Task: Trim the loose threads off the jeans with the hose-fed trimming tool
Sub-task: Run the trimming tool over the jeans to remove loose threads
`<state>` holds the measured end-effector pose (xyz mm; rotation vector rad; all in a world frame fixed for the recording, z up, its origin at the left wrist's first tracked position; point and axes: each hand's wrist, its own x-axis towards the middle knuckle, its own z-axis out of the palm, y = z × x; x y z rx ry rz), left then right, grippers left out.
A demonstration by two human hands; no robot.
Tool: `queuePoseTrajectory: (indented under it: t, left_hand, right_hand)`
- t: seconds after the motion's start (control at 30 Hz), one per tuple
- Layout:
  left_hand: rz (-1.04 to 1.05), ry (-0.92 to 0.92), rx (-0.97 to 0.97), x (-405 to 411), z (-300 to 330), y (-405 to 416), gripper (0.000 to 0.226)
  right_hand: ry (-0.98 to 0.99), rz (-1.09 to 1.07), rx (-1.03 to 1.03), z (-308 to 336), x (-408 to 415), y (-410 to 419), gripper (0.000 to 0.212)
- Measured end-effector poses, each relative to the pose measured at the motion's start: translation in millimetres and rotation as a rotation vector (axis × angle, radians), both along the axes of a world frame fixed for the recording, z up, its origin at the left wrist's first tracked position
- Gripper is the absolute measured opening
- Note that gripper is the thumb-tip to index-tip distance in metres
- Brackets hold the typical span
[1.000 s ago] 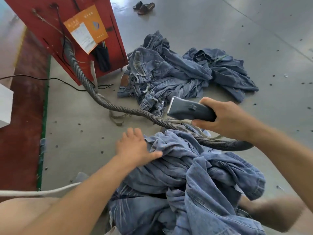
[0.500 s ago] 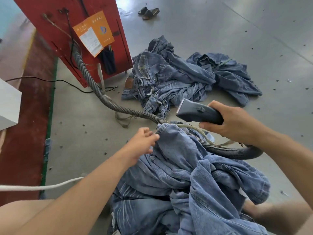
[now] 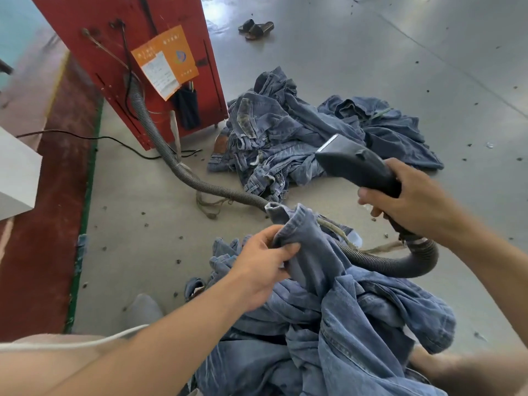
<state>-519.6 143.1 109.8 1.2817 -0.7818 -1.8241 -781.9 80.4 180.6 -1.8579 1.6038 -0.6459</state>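
Under you spreads the grey floor [image 3: 357, 67], dotted with small dark specks, and at its upper left stands the red cabinet [image 3: 120, 30] with an orange notice [image 3: 168, 58] fixed to its face. Beyond your hands lies a heap of jeans [image 3: 300, 138] on the floor, just right of the cabinet's foot. The jeans [image 3: 357, 324] you are working on are bunched across your lap at the bottom of the view, with one leg end raised out of the pile. A ribbed grey hose [image 3: 183, 172] leaves the cabinet, runs across the floor, passes behind the raised denim and curves up to the back of the trimming tool [image 3: 357, 164]. Your right hand [image 3: 414, 204] has its fingers wrapped round the tool's dark handle, holding it above the floor with its flat light-edged head pointing up and left, apart from the denim. Your left hand [image 3: 263, 267] pinches the hem of the raised leg between thumb and curled fingers. A black cable [image 3: 85, 135] trails along the floor left of the cabinet, and a pair of dark sandals [image 3: 257, 28] sits far off at the top.
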Motion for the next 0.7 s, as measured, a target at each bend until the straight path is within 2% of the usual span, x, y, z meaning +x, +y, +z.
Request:
queuePoseTrajectory:
  t: [0.1, 0.2, 0.27, 0.33, 0.43, 0.5, 0.6, 0.7]
  left_hand:
    - [-0.117, 0.170, -0.021, -5, 10, 16, 0.030]
    - [-0.226, 0.197, -0.039, -12, 17, 19, 0.026]
    - [-0.186, 0.103, -0.028, -19, 17, 21, 0.027]
    - [-0.132, 0.020, -0.061, -25, 12, 23, 0.013]
    - [-0.060, 0.018, 0.005, -26, 7, 23, 0.047]
    - [0.063, 0.049, 0.127, -24, 0, 21, 0.052]
    - [0.192, 0.082, 0.287, -18, 0, 19, 0.035]
    - [0.129, 0.105, 0.260, -13, -3, 17, 0.027]
  right_hand:
    - [-0.102, 0.024, 0.076, 8, 0, 6, 0.025]
    - [-0.056, 0.012, 0.115, 6, 12, 18, 0.029]
    - [-0.024, 0.000, 0.144, 4, 25, 23, 0.043]
    - [-0.009, -0.008, 0.206, 0, 33, 25, 0.045]
    - [0.030, -0.015, 0.278, -3, 33, 26, 0.028]
    - [0.022, -0.017, 0.289, -3, 28, 27, 0.025]
    - [0.025, -0.010, 0.274, -3, 21, 31, 0.028]
    - [-0.018, -0.043, 0.268, -8, 14, 35, 0.032]
